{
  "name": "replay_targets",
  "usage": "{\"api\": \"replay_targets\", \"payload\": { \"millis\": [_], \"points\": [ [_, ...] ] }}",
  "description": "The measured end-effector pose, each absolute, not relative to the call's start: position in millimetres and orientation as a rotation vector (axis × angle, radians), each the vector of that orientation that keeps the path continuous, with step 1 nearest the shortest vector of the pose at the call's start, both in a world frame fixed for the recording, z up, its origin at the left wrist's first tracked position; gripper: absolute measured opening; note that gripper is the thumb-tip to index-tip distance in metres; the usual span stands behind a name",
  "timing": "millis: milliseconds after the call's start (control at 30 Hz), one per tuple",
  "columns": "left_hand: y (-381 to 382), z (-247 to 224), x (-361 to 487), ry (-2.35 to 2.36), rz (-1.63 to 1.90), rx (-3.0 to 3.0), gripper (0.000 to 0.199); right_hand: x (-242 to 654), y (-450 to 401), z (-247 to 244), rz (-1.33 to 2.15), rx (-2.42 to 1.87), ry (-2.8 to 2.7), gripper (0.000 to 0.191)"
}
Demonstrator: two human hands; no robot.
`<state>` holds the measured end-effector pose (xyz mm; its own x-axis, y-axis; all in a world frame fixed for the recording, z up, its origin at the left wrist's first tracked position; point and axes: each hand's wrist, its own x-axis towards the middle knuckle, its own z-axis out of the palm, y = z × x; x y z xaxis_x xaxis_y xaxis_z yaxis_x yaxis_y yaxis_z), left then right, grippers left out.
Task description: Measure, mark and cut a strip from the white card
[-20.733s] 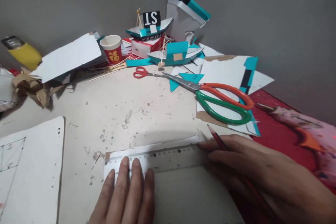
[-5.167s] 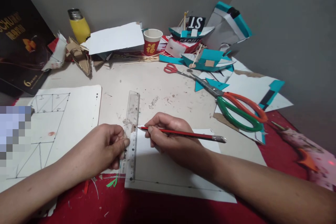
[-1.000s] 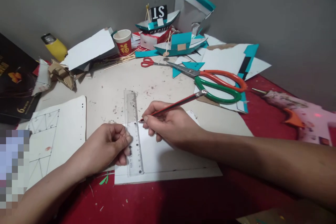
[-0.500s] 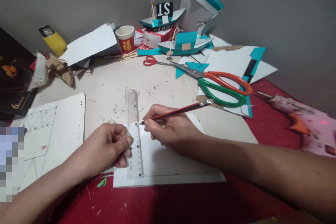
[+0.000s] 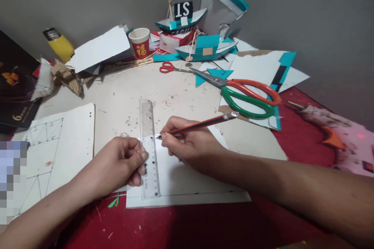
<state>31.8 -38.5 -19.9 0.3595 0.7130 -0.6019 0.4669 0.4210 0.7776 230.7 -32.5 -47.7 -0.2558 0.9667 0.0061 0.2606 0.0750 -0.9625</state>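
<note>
A clear plastic ruler [image 5: 149,179] lies upright across a white sheet [image 5: 189,179], its far end reaching past the sheet's back edge. My left hand [image 5: 130,161] pinches the ruler's left edge between thumb and fingers. In my right hand [image 5: 184,138] is a red and black pencil [image 5: 201,123], its tip close to the ruler's right edge near the sheet's back edge. A drawn line runs along the near side of the sheet.
Large scissors [image 5: 248,97] and small red scissors [image 5: 172,68] lie behind. Further back are a paper cup [image 5: 140,43] and two model boats [image 5: 204,50]. An open notebook [image 5: 73,140] lies left; a pink glue gun [image 5: 341,136] lies right.
The pencil tip has shifted very slightly to the right. My left hand and the ruler have stayed in place.
</note>
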Motion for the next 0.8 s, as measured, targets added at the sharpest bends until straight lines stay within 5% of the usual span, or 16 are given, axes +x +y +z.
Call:
{"api": "replay_targets", "payload": {
  "millis": [600,800],
  "points": [
    [-38.2,-20.3,31.4,1.266,0.22,1.215,0.022,230.5,-32.7,-49.6,1.228,-1.243,-1.638,0.01],
    [-39.8,-21.7,29.5,1.264,0.244,1.198,0.028,230.8,-29.0,-37.7,1.472,-1.231,-1.361,0.007]
  ]
}}
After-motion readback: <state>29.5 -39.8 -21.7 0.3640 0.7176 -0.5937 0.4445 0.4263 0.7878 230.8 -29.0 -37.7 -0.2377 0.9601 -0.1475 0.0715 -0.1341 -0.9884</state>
